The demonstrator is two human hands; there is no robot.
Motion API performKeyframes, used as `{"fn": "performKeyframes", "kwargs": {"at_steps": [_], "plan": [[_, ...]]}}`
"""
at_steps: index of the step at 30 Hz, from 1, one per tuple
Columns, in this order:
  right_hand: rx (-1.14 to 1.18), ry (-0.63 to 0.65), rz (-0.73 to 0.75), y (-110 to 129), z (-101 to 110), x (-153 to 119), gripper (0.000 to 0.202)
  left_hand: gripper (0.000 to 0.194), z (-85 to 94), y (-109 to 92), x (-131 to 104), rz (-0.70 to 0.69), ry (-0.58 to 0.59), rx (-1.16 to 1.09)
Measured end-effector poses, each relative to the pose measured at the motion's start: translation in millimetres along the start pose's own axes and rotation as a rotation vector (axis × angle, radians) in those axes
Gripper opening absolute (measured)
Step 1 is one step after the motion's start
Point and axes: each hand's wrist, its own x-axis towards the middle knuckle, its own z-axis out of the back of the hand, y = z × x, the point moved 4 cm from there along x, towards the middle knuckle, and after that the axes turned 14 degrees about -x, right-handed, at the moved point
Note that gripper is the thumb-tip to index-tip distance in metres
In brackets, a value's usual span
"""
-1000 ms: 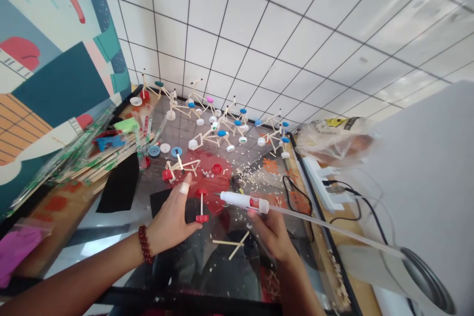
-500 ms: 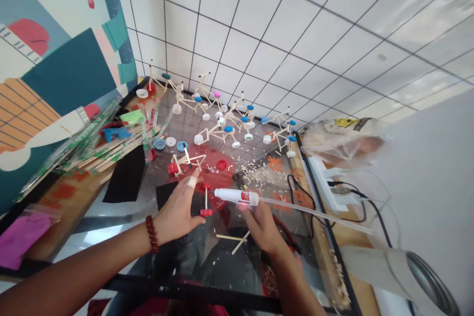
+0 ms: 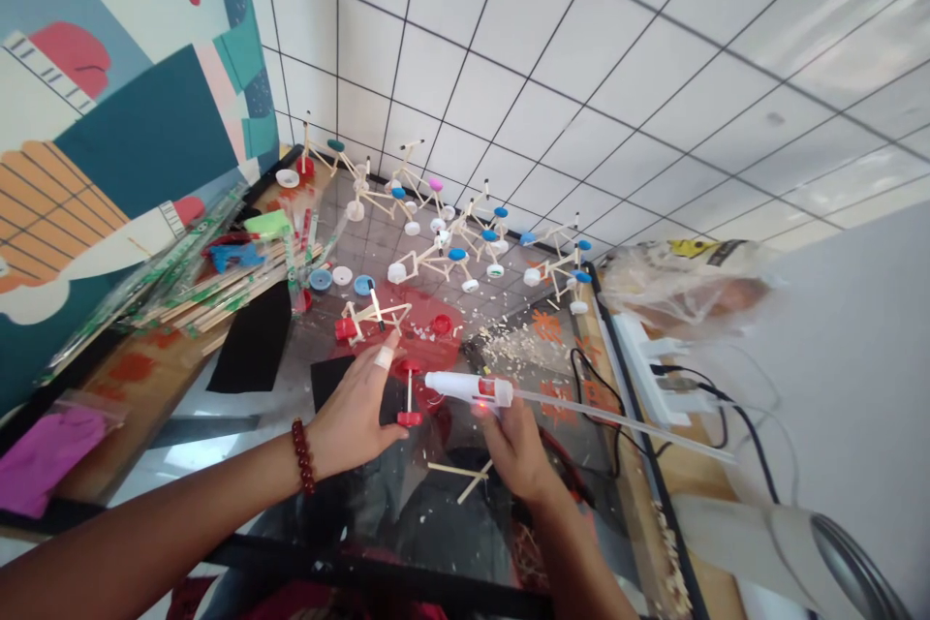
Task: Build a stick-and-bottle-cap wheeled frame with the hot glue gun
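Observation:
My right hand (image 3: 519,446) is wrapped around a white hot glue gun (image 3: 465,387), whose nozzle points left. A long translucent glue stick (image 3: 625,421) sticks out of its back end. Near the nozzle, a wooden stick axle (image 3: 409,394) joins two red bottle caps. Beside it lies my left hand (image 3: 359,407), thumb and index finger spread apart; the thumb tip is at the lower red cap (image 3: 410,418), and I cannot tell whether it presses on it. Beyond the index fingertip stands a stick frame (image 3: 378,318) with a red cap and a black-wrapped crossbar.
Several stick models with cap wheels (image 3: 456,255) line the back of the table. Bundled sticks (image 3: 210,305) and a black sheet (image 3: 251,339) lie left. Wood scraps (image 3: 523,349), black cables (image 3: 577,373) and a power strip (image 3: 650,363) are right. Two loose sticks (image 3: 457,471) lie in front.
The whole view has shifted slightly. Both hands, the glue gun and the red-capped axle keep nearly the same places relative to each other.

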Motion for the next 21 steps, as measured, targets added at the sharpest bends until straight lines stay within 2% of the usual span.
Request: {"fn": "performKeyframes", "kwargs": {"at_steps": [21], "plan": [[-0.035,-0.011,0.008,-2.0,-1.6,0.4,0.027,0.126,0.9,-2.5,0.2,0.006,0.002,0.004]]}}
